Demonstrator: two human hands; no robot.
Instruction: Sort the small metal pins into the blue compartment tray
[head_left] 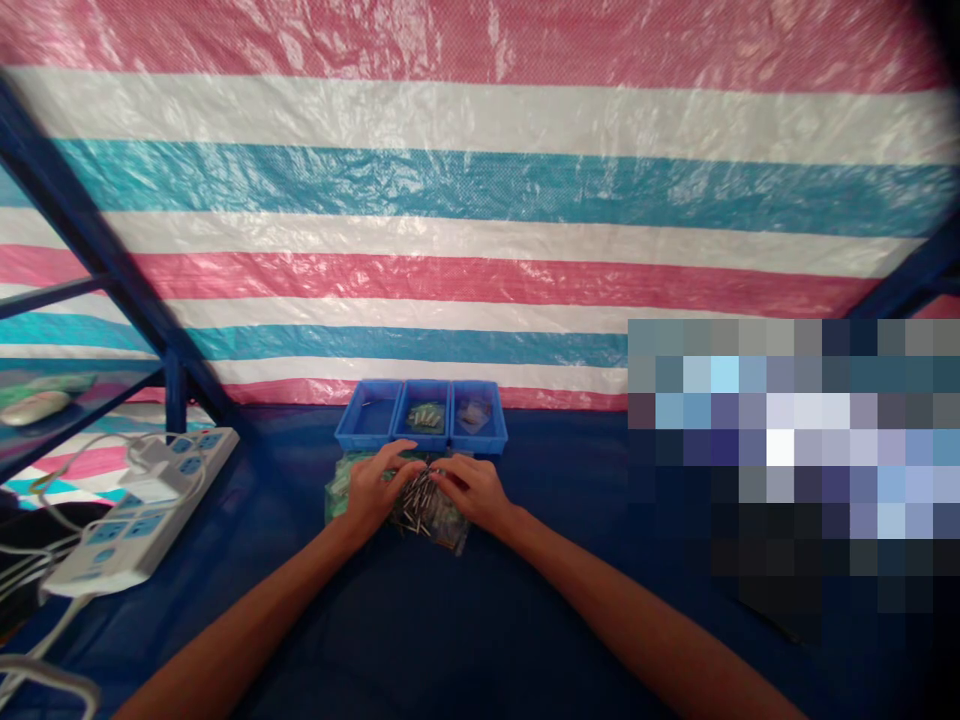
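Thin, shiny metal pins (415, 513) lie heaped between the left hand (372, 487) and right hand (480, 490), before the blue trays (480, 444); they point several ways, many long axes running near to far; both hands reach the heap, whether clamped on pins I cannot tell

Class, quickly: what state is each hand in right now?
Left hand: bent over the metal pieces; whether it grips any cannot be told.
Right hand: curled beside them; its grip cannot be told.
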